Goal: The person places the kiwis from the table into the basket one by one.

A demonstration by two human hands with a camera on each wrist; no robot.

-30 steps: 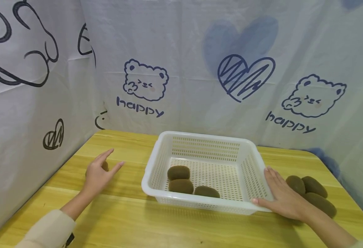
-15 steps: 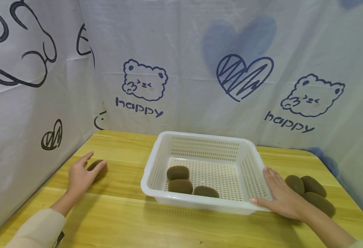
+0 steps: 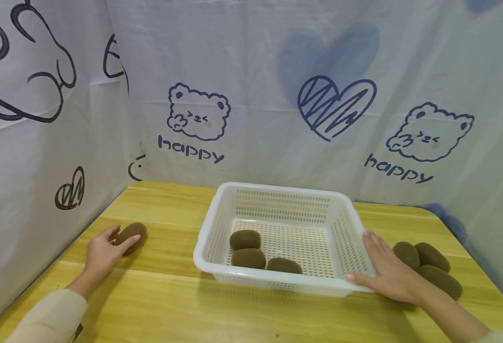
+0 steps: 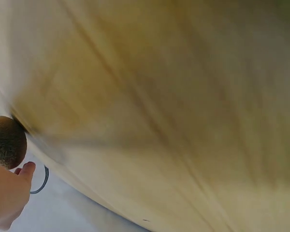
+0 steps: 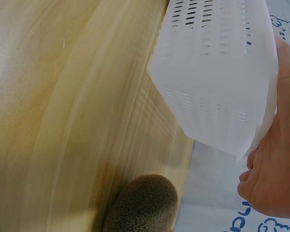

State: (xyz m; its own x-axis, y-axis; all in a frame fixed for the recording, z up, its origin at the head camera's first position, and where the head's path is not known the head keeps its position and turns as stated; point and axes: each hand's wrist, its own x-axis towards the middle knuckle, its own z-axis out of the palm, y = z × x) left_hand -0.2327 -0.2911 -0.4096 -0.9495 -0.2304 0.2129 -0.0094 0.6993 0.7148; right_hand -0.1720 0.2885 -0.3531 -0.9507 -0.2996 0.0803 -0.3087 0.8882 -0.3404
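My left hand (image 3: 101,254) is at a brown kiwi (image 3: 132,238) on the table's left side. The thumb lies along its near side and the fingers are at its left side, gripping it. In the left wrist view, this kiwi (image 4: 7,142) and part of the left hand (image 4: 9,195) show at the left edge. My right hand (image 3: 390,271) holds the near right corner of a white plastic basket (image 3: 208,224), thumb over the front rim and fingers at the right side. Inside the basket lie three kiwis (image 3: 248,258), grouped at its near left.
Several more kiwis (image 3: 440,281) lie right of the basket, partly behind my right hand; one kiwi (image 5: 144,205) shows in the right wrist view. A white printed cloth (image 3: 251,95) hangs behind and left of the yellow wooden table (image 3: 169,305).
My left hand has moved left and down toward me, uncovering the kiwi, and its thumb and fingers have come in around it. My right hand and the basket have stayed put.
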